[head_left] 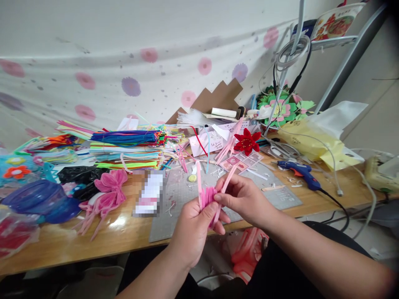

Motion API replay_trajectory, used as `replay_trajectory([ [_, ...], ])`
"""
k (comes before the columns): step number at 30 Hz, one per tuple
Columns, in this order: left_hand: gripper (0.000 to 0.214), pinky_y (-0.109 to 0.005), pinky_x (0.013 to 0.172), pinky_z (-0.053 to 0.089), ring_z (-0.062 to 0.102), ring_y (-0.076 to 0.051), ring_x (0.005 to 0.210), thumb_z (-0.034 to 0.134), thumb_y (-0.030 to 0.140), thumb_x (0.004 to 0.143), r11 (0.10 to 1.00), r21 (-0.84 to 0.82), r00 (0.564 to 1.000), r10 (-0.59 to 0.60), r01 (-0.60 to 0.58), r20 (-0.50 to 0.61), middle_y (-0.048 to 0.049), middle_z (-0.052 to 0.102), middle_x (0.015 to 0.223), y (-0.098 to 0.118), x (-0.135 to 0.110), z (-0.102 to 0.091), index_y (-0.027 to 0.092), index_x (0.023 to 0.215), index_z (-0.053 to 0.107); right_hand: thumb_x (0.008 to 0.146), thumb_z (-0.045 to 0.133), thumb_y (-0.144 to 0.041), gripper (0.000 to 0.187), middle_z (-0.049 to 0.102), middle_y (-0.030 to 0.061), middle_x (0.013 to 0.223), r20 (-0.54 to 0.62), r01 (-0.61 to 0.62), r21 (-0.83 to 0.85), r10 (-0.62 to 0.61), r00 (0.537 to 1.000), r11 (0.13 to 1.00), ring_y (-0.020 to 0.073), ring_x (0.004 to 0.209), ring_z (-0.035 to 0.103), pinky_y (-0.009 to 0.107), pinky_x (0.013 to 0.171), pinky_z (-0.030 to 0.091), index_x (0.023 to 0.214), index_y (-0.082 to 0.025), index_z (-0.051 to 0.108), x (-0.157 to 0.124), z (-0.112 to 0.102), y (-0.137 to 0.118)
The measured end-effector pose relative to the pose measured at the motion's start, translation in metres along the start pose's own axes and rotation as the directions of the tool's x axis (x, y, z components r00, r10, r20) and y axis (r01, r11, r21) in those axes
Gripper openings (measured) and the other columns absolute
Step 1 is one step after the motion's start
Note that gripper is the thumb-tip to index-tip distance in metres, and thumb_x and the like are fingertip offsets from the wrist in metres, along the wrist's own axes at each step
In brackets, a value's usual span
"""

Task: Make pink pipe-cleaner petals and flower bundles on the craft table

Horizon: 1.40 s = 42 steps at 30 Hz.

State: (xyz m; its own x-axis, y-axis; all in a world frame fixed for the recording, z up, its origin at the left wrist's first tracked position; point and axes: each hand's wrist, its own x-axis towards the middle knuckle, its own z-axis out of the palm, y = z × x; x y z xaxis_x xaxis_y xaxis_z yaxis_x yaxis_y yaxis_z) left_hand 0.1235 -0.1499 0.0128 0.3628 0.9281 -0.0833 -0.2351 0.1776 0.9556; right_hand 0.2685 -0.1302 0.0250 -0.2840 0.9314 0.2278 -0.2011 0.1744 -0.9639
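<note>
My left hand (190, 229) grips a bundle of pink pipe cleaners (208, 195) over the near edge of the wooden table (93, 243). My right hand (243, 198) pinches the same bundle from the right, thumb and fingers closed on its folded loops. Two pink ends stick up above my fingers. Under the hands lies a grey cutting mat (181, 191). Finished pink pipe-cleaner flowers (107, 193) rest to the left.
Stacks of coloured pipe cleaners (127, 145) fill the back left. A red flower (247, 142), a blue glue gun (301, 171) with its cord, yellow bags (314, 143) and blue plastic (37, 199) crowd the table. A metal rack (339, 62) stands at right.
</note>
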Motion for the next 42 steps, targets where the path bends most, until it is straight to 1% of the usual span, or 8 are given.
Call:
replay_trajectory([
  [6, 0.023, -0.017, 0.046, 0.04, 0.052, -0.006, 0.045, 0.056, 0.034, 0.084, 0.992, 0.121, 1.0, 0.021, -0.02, -0.011, -0.0013, 0.062, 0.06, -0.002, 0.001, -0.004, 0.011, 0.086, 0.061, 0.074, 0.067, -0.029, 0.018, 0.058, -0.0019, 0.061, -0.032, -0.063, -0.126, 0.06, 0.998, 0.99, 0.009, 0.053, 0.054, 0.022, 0.051, 0.042, 0.074, -0.015, 0.055, -0.003, 0.002, -0.003],
  [10, 0.023, -0.017, 0.043, 0.039, 0.051, -0.007, 0.045, 0.059, 0.034, 0.082, 0.992, 0.119, 0.999, -0.038, 0.034, 0.031, -0.0014, 0.061, 0.058, 0.001, 0.002, -0.005, 0.011, 0.081, 0.062, 0.074, 0.068, -0.029, 0.021, 0.057, -0.0021, 0.061, 0.032, -0.087, -0.087, 0.09, 0.995, 0.992, 0.007, 0.054, 0.052, 0.019, 0.052, 0.042, 0.07, -0.013, 0.055, -0.004, -0.001, -0.004],
  [14, 0.021, -0.017, 0.042, 0.041, 0.055, -0.009, 0.05, 0.064, 0.033, 0.078, 0.996, -0.008, 0.992, -0.093, 0.093, 0.08, -0.0011, 0.06, 0.063, 0.001, 0.002, -0.004, 0.012, 0.08, 0.062, 0.07, 0.072, -0.029, 0.029, 0.058, -0.0027, 0.066, 0.131, -0.132, 0.035, 0.127, 0.983, 0.991, 0.0079, 0.057, 0.055, 0.021, 0.056, 0.047, 0.09, -0.014, 0.058, -0.001, -0.007, -0.002],
  [17, 0.021, -0.017, 0.041, 0.041, 0.054, -0.009, 0.049, 0.064, 0.033, 0.077, 0.993, -0.018, 0.991, -0.112, 0.113, 0.08, -0.0012, 0.06, 0.06, -0.001, 0.002, -0.002, 0.012, 0.078, 0.061, 0.068, 0.074, -0.03, 0.039, 0.058, -0.0029, 0.066, 0.137, -0.159, 0.022, 0.155, 0.978, 0.987, 0.0085, 0.054, 0.055, 0.021, 0.051, 0.046, 0.1, -0.016, 0.058, 0.001, -0.006, -0.001],
  [23, 0.027, -0.017, 0.042, 0.04, 0.051, -0.007, 0.043, 0.061, 0.037, 0.079, 0.991, 0.028, 0.988, -0.132, 0.13, 0.082, -0.0024, 0.06, 0.053, -0.006, 0.001, 0.002, 0.01, 0.075, 0.061, 0.066, 0.072, -0.027, 0.017, 0.054, -0.0012, 0.069, -0.008, -0.052, -0.197, 0.051, 0.999, 0.979, 0.0072, 0.056, 0.052, 0.018, 0.048, 0.043, 0.068, -0.014, 0.061, 0.002, 0.008, -0.001],
  [28, 0.024, -0.018, 0.043, 0.041, 0.052, -0.008, 0.045, 0.06, 0.035, 0.081, 0.992, -0.024, 0.988, -0.121, 0.124, 0.098, -0.0029, 0.062, 0.057, -0.008, -0.001, 0.001, 0.011, 0.076, 0.059, 0.075, 0.061, -0.028, 0.015, 0.05, -0.0058, 0.051, -0.004, -0.139, -0.152, 0.14, 0.99, 0.978, 0.0054, 0.039, 0.047, 0.016, 0.038, 0.036, 0.071, -0.015, 0.054, 0.001, 0.009, -0.002],
  [34, 0.025, -0.017, 0.042, 0.039, 0.051, -0.007, 0.042, 0.057, 0.035, 0.083, 0.991, -0.037, 0.987, -0.121, 0.126, 0.109, -0.0027, 0.062, 0.055, -0.008, -0.001, 0.001, 0.011, 0.078, 0.06, 0.072, 0.066, -0.032, 0.024, 0.058, -0.0028, 0.064, 0.087, -0.161, -0.02, 0.163, 0.983, 0.987, 0.0075, 0.043, 0.053, 0.017, 0.038, 0.04, 0.086, -0.016, 0.055, 0.0, 0.008, -0.003],
  [42, 0.025, -0.016, 0.042, 0.037, 0.051, -0.007, 0.042, 0.057, 0.035, 0.082, 0.989, -0.027, 0.98, -0.143, 0.148, 0.138, -0.0036, 0.063, 0.056, -0.007, -0.002, 0.003, 0.011, 0.073, 0.058, 0.077, 0.058, -0.029, 0.017, 0.048, -0.0048, 0.057, 0.028, -0.12, -0.167, 0.127, 0.992, 0.979, 0.0052, 0.044, 0.043, 0.016, 0.039, 0.035, 0.072, -0.015, 0.05, 0.004, 0.007, -0.002],
])
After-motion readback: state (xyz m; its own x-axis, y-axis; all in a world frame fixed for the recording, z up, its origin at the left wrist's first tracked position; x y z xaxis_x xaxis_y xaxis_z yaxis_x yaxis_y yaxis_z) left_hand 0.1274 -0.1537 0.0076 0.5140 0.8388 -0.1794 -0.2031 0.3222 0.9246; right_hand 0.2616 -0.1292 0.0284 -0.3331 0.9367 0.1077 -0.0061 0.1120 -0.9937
